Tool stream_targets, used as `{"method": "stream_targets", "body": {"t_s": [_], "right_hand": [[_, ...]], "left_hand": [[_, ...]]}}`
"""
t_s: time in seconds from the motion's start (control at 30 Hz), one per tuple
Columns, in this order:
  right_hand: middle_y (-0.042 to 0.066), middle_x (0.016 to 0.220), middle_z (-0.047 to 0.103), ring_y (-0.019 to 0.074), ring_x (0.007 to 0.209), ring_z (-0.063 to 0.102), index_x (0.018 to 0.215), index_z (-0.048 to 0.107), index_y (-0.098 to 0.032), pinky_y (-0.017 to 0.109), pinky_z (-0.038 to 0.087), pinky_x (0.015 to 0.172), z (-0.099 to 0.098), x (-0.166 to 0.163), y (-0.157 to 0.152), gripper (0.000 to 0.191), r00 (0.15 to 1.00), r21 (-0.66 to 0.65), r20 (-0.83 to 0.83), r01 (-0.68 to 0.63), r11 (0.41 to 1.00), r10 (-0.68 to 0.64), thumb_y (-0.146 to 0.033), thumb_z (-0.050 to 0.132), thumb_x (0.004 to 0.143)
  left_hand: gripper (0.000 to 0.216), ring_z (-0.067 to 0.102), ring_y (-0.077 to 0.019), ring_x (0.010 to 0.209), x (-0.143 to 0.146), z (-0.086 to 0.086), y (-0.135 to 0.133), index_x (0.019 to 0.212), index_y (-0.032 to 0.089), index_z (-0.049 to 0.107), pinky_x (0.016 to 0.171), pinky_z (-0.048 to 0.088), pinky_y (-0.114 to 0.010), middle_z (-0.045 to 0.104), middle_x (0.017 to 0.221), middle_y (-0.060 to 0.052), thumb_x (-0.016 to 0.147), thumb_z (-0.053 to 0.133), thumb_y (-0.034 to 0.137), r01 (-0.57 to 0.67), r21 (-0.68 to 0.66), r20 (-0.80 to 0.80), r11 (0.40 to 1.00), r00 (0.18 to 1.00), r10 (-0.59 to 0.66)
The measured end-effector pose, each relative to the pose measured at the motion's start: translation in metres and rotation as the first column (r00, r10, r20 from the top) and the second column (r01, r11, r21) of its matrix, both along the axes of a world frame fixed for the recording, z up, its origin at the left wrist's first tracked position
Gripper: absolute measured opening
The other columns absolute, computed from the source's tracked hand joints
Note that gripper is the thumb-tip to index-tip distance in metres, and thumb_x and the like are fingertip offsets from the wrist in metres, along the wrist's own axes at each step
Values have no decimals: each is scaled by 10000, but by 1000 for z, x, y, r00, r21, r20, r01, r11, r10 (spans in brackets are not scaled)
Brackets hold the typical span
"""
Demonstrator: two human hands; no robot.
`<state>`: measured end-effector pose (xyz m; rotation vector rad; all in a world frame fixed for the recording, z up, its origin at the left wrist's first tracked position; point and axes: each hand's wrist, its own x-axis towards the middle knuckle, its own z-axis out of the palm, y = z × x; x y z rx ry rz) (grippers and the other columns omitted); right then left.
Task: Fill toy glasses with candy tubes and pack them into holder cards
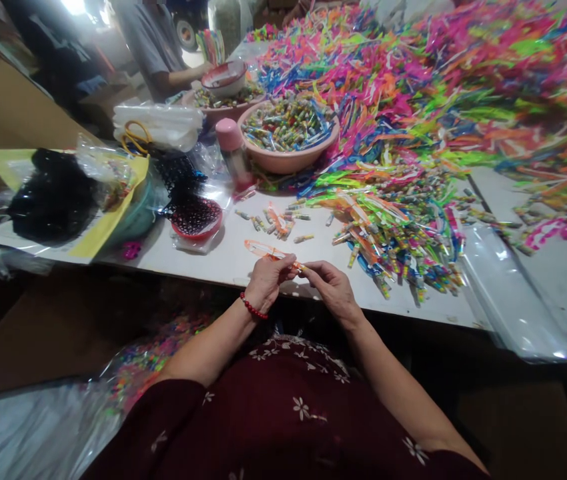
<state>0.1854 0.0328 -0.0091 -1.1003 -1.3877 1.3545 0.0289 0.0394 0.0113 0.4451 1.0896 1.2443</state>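
Note:
My left hand (268, 277), with a red bead bracelet at the wrist, pinches an orange plastic strip toy (261, 249) whose loop sticks out to the left past the fingers. From the other side my right hand (332, 288) closes its fingertips on the same piece, at its small yellowish end. Both hands meet just above the table's front edge. Beyond them lie several small wrapped tubes (277, 221) with a bit of orange strip among them. To the right spreads a pile of finished-looking strips with tube ends (403, 247).
A pink basin (288, 159) full of small tubes stands behind, beside a pink-capped bottle (233, 150). At left are a red bowl (197, 223) and a black bag (53, 197). Clear plastic bags (518, 293) hang over the front edge at right. A co-worker's arm (176, 80) shows behind.

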Motion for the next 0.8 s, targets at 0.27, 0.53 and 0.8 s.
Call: {"method": "stream_targets", "body": {"t_s": [0.27,0.53,0.8], "right_hand": [[38,824,727,185,780,656,901,664,-200,308,502,739,-2,6,-4,326,997,26,71,6,1000,-8,-524,695,875],[32,815,726,180,714,643,933,678,-217,303,485,691,1,9,-7,240,944,199,328,-32,979,-36,-443,596,939],[35,790,701,184,720,649,920,659,-206,302,508,685,-1,32,8,297,910,307,291,204,930,-295,-491,578,943]], "left_hand": [[362,584,-101,532,2,2,-1,701,90,703,551,460,-223,666,626,-30,534,943,303,27,8,-10,1000,1000,-27],[363,560,-96,564,-2,-6,1,706,91,704,580,441,-231,648,644,-17,533,943,303,93,42,29,995,995,-94],[493,637,-125,733,7,-13,13,941,124,704,703,493,-237,698,836,-40,583,926,381,185,112,-34,976,983,-182]]}}
